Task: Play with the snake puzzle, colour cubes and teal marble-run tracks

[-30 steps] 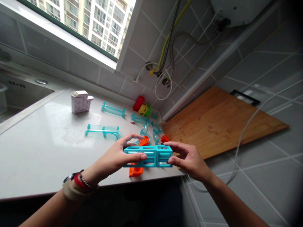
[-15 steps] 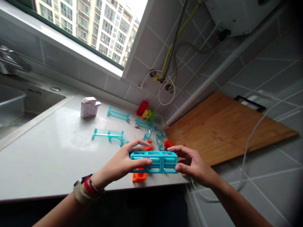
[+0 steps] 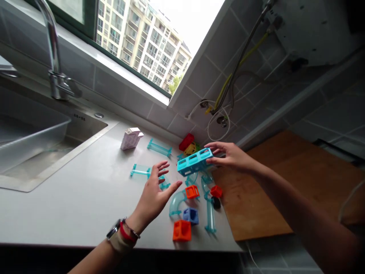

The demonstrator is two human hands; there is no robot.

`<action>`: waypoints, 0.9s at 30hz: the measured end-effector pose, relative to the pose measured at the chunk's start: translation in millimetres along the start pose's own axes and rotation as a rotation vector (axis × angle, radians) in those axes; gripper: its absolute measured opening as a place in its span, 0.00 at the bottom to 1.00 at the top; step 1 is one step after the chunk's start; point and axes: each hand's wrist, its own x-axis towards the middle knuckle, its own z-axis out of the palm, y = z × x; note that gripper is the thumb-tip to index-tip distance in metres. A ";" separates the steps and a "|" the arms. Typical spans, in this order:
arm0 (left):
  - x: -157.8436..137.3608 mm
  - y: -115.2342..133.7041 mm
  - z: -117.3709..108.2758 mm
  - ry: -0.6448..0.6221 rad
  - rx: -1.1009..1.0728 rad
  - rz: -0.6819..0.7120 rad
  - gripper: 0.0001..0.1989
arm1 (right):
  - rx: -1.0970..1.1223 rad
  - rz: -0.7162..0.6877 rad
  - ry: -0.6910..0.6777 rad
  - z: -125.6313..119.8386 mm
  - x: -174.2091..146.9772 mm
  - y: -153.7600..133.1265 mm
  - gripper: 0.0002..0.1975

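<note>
My right hand (image 3: pixel 228 156) grips one end of a teal block (image 3: pixel 194 162) made of three hollow cube sections in a row, held above the counter and tilted. My left hand (image 3: pixel 156 186) is apart from it, fingers spread, with nothing in it. Beneath the hands lie an orange hollow cube (image 3: pixel 181 230), a blue cube (image 3: pixel 191 215), a second orange cube (image 3: pixel 192 191) and a clear teal curved track piece (image 3: pixel 176 203). A straight clear track (image 3: pixel 210 217) lies to the right, near a small red-orange cube (image 3: pixel 216 191).
On the white counter (image 3: pixel 85 205) stand a patterned small box (image 3: pixel 131 138) and a clear track piece (image 3: pixel 159 147). Red (image 3: pixel 186 141) and yellow pieces (image 3: pixel 190 148) sit by the wall. A wooden board (image 3: pixel 256 190) leans at right; a sink (image 3: pixel 54 152) with a faucet is at left.
My left hand has let go of the teal block and moved away from it. My right hand has lifted the block away from me and tilted it. The view has shifted left.
</note>
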 end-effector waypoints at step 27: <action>30.8 -40.0 -17.1 -0.117 0.135 -0.087 0.10 | -0.751 0.081 -0.062 70.0 263.0 169.8 0.19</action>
